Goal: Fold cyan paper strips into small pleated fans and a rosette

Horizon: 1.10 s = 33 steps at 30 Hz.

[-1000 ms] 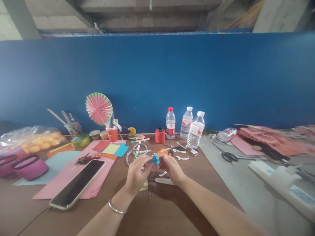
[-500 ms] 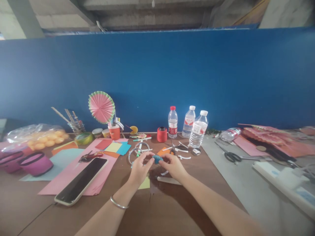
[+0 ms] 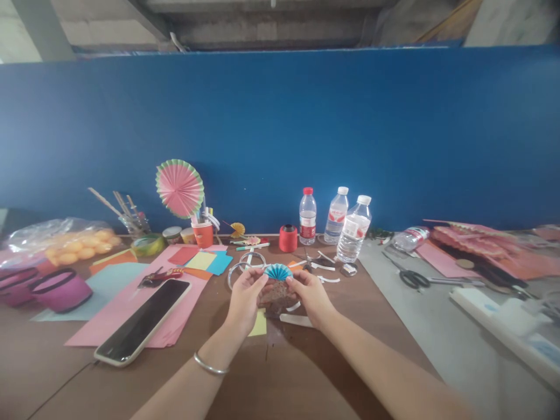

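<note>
A small blue pleated paper fan [image 3: 278,272] is spread in a half circle above the table. My left hand [image 3: 245,294] pinches its left end, and my right hand [image 3: 310,293] pinches the right end. Below the hands lie a yellow paper square [image 3: 258,324] and a pale flat strip-like tool [image 3: 296,320], partly covered by my right hand. Clear tubing rings [image 3: 231,274] rest just beyond my left hand. White paper scraps [image 3: 329,280] are scattered past my right hand.
A red thread spool [image 3: 287,238] and upright water bottles [image 3: 307,219] stand at the back. A phone [image 3: 142,322] lies on pink paper [image 3: 94,332] at left. Black scissors [image 3: 413,280] and a white power strip [image 3: 490,326] are at right. A large pink paper fan [image 3: 179,188] rises from an orange cup [image 3: 202,235].
The blue paper was bunched between my fingers and is now fanned out wider. My hands have drawn slightly apart.
</note>
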Each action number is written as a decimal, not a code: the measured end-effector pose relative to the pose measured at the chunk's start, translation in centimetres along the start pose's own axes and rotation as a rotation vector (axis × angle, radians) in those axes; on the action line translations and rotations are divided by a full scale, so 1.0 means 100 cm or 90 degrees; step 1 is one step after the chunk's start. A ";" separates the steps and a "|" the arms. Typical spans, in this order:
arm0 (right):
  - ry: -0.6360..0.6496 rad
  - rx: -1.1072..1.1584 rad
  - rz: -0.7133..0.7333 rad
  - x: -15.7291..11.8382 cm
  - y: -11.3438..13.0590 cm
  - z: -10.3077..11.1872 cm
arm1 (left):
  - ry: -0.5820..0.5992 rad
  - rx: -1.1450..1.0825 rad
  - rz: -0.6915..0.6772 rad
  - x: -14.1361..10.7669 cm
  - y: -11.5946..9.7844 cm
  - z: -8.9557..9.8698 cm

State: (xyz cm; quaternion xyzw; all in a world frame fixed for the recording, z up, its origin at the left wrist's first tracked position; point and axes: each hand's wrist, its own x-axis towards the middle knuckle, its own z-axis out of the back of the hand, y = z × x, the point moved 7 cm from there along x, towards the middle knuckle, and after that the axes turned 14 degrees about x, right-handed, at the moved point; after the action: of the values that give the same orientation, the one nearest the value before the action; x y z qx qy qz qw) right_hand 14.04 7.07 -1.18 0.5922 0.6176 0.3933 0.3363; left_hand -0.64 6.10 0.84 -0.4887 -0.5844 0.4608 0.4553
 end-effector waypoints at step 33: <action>-0.064 0.030 0.032 -0.003 0.001 0.003 | 0.039 0.101 0.060 -0.002 0.018 -0.004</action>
State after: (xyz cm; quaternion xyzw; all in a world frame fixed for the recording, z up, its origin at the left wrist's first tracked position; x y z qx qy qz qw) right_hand 14.39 6.79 -1.28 0.6345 0.5938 0.3567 0.3429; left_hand 0.04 6.09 -0.92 -0.4919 -0.5078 0.5115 0.4884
